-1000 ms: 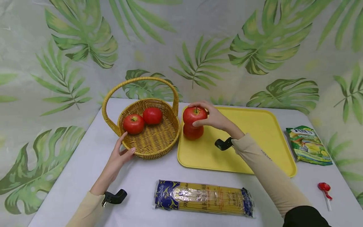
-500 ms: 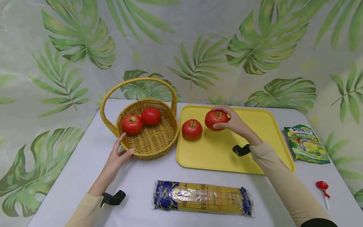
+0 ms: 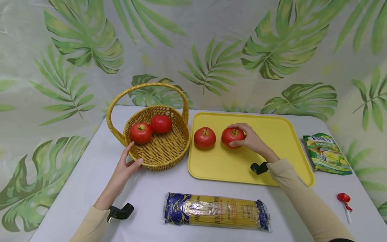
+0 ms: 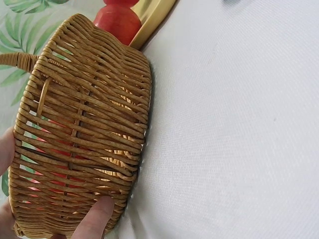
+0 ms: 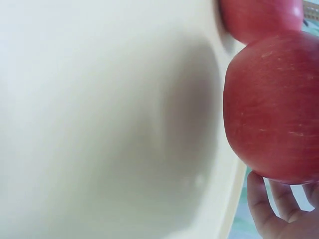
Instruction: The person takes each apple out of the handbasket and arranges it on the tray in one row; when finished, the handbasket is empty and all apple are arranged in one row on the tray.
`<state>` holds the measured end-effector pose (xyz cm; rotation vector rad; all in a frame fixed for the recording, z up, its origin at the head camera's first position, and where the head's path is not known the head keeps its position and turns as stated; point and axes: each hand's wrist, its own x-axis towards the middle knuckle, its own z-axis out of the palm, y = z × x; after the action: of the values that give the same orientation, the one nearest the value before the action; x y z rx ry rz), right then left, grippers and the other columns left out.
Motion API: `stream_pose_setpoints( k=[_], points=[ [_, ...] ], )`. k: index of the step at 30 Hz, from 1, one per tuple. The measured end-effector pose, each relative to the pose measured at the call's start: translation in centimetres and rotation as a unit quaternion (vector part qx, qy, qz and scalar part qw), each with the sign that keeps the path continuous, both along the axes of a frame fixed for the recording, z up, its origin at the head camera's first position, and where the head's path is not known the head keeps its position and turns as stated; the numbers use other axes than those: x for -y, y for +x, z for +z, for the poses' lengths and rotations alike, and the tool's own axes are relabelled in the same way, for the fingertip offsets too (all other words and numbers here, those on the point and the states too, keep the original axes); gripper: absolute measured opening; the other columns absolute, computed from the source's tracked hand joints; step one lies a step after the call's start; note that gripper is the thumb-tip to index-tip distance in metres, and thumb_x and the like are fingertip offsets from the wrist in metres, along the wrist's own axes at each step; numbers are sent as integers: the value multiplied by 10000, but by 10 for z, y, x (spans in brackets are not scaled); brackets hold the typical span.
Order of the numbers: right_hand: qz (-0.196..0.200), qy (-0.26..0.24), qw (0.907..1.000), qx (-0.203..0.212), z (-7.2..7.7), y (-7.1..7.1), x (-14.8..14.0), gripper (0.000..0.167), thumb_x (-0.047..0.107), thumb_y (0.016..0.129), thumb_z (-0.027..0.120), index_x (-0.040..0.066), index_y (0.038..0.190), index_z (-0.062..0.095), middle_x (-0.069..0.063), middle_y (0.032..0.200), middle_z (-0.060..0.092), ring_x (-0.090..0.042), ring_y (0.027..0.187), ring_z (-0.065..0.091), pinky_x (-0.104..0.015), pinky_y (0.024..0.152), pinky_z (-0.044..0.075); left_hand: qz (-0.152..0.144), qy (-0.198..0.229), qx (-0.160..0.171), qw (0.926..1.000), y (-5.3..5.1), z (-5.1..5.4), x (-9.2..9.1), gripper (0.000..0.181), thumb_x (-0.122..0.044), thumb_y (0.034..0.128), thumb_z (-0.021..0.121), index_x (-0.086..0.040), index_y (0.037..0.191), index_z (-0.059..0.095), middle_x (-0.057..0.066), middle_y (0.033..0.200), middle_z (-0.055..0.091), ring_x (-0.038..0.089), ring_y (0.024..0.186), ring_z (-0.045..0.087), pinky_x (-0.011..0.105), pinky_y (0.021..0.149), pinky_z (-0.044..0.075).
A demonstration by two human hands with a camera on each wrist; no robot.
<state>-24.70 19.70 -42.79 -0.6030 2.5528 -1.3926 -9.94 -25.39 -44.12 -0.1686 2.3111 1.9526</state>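
A yellow wicker basket with a tall handle stands at left, holding two red apples, a front one and a rear one. My left hand grips its near-left rim; in the left wrist view one finger lies against the woven outer wall. Over the yellow tray, my right hand holds a red apple between thumb and fingers. Whether that apple touches the tray I cannot tell. Another red apple sits on the tray to its left.
A spaghetti packet lies along the near side of the white table. Right of the tray lie a green FOX'S candy bag and a red lollipop. A leaf-print cloth hangs behind.
My right hand has carried its apple rightward, from above the other tray apple, then lowered it towards the tray. The left hand has stayed at the basket rim.
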Motion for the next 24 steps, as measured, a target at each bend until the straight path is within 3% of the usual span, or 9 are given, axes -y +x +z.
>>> stream_pose_setpoints(
  k=[6, 13, 24],
  points=[
    [33, 158, 9998, -101, -5, 2, 3, 572, 192, 779, 805, 102, 1288, 559, -157, 1318, 424, -360, 1223, 340, -575, 961, 381, -20, 29, -46, 10000, 0, -3, 0, 760, -173, 977, 563, -257, 1547, 68, 100, 1566, -68, 455, 1350, 243, 513, 1020, 338],
    [131, 355, 9993, 63, -5, 5, 6, 587, 189, 804, 783, 69, 1314, 518, -194, 1295, 416, -378, 1197, 370, -565, 973, 382, -2, 62, -8, 10000, 0, -1, 0, 762, -193, 977, 567, -286, 1546, 70, 84, 1570, -72, 437, 1357, 246, 503, 1025, 342],
    [430, 650, 9967, 236, -2, -3, 2, 591, 283, 863, 719, 80, 1351, 454, -202, 1289, 398, -369, 1200, 359, -556, 969, 376, 30, 144, 76, 9999, -1, -2, 1, 768, -190, 979, 564, -306, 1545, 58, 63, 1571, -90, 437, 1363, 229, 516, 1029, 338]
  ],
)
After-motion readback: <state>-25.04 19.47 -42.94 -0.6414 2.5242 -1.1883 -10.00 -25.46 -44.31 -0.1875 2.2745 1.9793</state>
